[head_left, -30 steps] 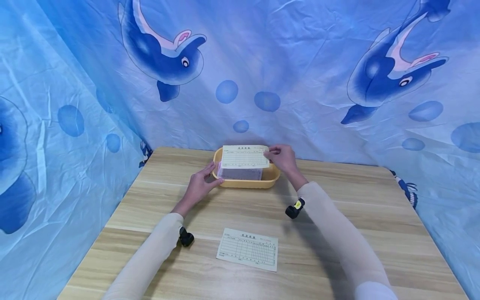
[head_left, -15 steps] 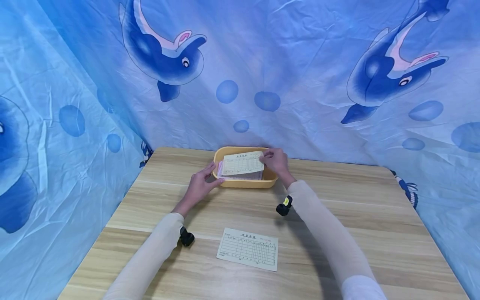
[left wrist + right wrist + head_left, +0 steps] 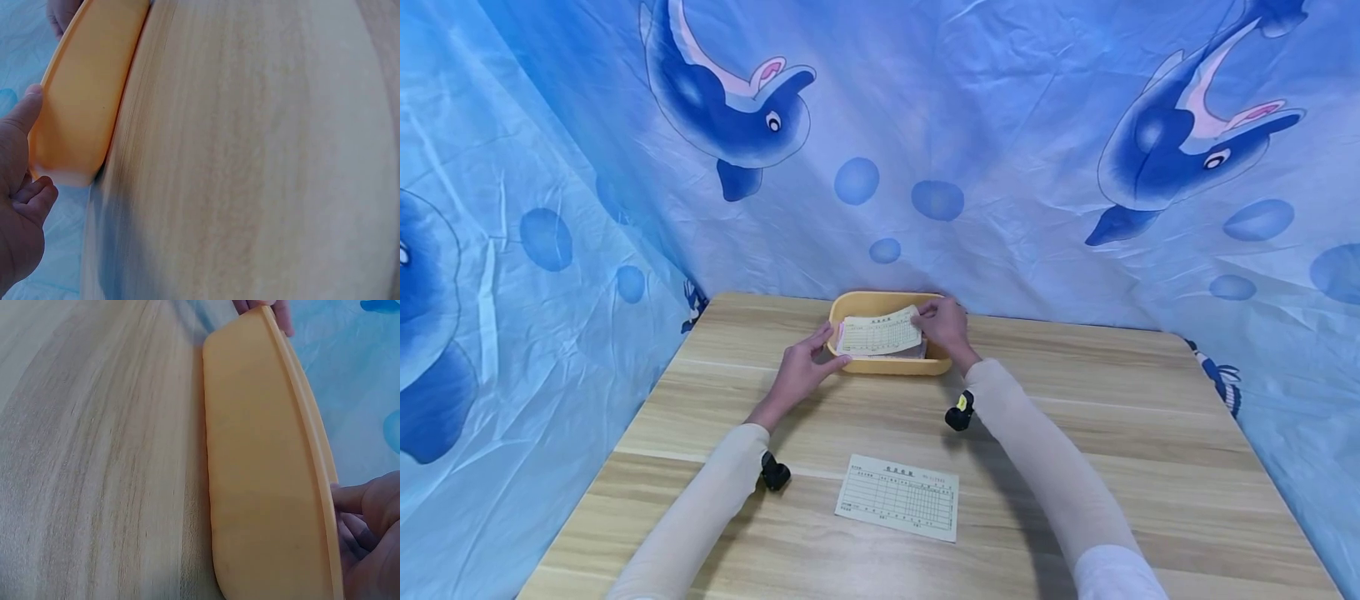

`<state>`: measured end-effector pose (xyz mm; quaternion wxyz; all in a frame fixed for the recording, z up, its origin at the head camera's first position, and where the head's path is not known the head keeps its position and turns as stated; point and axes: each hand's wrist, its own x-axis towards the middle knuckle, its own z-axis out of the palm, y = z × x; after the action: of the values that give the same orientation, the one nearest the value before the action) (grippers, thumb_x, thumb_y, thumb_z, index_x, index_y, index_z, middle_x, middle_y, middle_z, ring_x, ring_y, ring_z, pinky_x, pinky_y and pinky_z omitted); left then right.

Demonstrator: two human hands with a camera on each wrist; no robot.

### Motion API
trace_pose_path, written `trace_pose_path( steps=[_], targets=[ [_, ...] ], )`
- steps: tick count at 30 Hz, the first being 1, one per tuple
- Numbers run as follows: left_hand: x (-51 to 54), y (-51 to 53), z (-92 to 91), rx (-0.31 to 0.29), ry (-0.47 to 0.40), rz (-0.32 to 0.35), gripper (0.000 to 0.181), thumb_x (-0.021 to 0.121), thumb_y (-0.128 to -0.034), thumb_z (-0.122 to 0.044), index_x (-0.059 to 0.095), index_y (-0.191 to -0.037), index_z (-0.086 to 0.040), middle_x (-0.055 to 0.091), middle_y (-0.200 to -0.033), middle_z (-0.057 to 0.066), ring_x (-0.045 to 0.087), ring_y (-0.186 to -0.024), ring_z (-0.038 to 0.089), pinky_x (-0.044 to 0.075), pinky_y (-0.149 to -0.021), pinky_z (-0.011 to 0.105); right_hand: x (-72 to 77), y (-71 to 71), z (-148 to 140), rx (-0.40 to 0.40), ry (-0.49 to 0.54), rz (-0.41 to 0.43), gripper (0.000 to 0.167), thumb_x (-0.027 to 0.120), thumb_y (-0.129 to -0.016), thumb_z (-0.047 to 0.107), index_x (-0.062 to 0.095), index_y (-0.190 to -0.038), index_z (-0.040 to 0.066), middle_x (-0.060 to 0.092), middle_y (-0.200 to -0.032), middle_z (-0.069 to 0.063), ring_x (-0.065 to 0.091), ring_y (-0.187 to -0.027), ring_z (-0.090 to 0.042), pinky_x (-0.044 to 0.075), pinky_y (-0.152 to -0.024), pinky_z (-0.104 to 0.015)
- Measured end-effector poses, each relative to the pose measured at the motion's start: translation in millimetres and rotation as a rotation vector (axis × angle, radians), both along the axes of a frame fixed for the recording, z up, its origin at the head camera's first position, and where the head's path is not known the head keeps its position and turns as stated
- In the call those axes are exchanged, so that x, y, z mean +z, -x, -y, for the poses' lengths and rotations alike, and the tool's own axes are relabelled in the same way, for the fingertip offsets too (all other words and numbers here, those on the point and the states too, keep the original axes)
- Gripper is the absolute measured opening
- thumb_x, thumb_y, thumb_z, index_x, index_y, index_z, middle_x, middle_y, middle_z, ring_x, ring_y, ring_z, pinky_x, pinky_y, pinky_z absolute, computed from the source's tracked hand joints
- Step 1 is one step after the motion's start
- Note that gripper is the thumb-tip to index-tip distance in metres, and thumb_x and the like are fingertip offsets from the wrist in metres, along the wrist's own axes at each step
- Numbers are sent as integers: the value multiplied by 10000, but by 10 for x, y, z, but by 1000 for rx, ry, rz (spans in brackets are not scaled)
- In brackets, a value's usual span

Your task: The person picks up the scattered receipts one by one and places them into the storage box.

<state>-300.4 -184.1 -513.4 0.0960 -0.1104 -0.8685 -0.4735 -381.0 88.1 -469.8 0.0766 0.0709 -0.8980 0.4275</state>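
A yellow-orange plastic basket (image 3: 891, 367) stands at the table's back edge. My left hand (image 3: 797, 372) holds its left end, thumb on the rim and fingers round the corner, as the left wrist view shows with the basket wall (image 3: 87, 87). Inside the basket, my right hand (image 3: 945, 327) pinches the right edge of a pale printed receipt slip (image 3: 880, 332). This slip bends slightly and lies over pinkish-purple paper (image 3: 913, 352). In the right wrist view the basket's side (image 3: 262, 450) hides the slip, and the fingers of my right hand (image 3: 375, 525) are partly behind the rim.
A second printed receipt slip (image 3: 897, 498) lies flat on the wooden table (image 3: 1112, 433), near its front. Right behind the basket hangs a blue cloth (image 3: 1015, 250) with dolphins on it. Another cloth side runs along the left.
My right hand has lowered the slip into the basket and moved left a little, down onto the pinkish paper. My left hand stays at the basket's left end.
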Motion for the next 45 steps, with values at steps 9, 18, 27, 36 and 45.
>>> trace_pose_path(
  steps=[9,18,27,36,45],
  targets=[
    [21,-12,-12,-6,-4,15,807,799,-891,-381,455,-1489,39,391,-1608,118,479,-1409,318,489,-1115,376,75,-27,-64,26,-37,-34,205,766,-930,160,758,-1041,-12,774,-988,-172,751,-887,-297,630,-839,-431],
    [37,-20,-7,-10,6,-1,803,804,-890,-368,458,-1482,50,382,-1607,133,483,-1397,345,494,-1105,403,355,-123,-311,134,87,-60,318,779,-931,194,738,-1173,-9,768,-1065,-153,736,-967,-303,647,-793,-401],
    [29,3,-8,-7,6,8,797,804,-888,-377,457,-1493,9,382,-1611,106,473,-1412,313,488,-1112,367,575,-447,-518,210,107,-114,359,783,-930,272,742,-1216,59,780,-1060,-86,735,-955,-243,631,-861,-402],
    [10,15,16,-14,-22,21,813,807,-884,-375,451,-1491,33,371,-1614,107,435,-1440,304,470,-1128,361,576,-863,-689,216,102,-91,349,788,-924,277,749,-1200,67,777,-1078,-75,727,-919,-213,634,-802,-344],
    [17,12,12,-17,-19,19,819,803,-886,-384,448,-1492,37,372,-1614,154,442,-1435,318,475,-1127,391,361,-1348,-827,206,205,62,349,821,-892,262,756,-1165,53,780,-1065,-70,732,-893,-196,628,-737,-248]
  ],
)
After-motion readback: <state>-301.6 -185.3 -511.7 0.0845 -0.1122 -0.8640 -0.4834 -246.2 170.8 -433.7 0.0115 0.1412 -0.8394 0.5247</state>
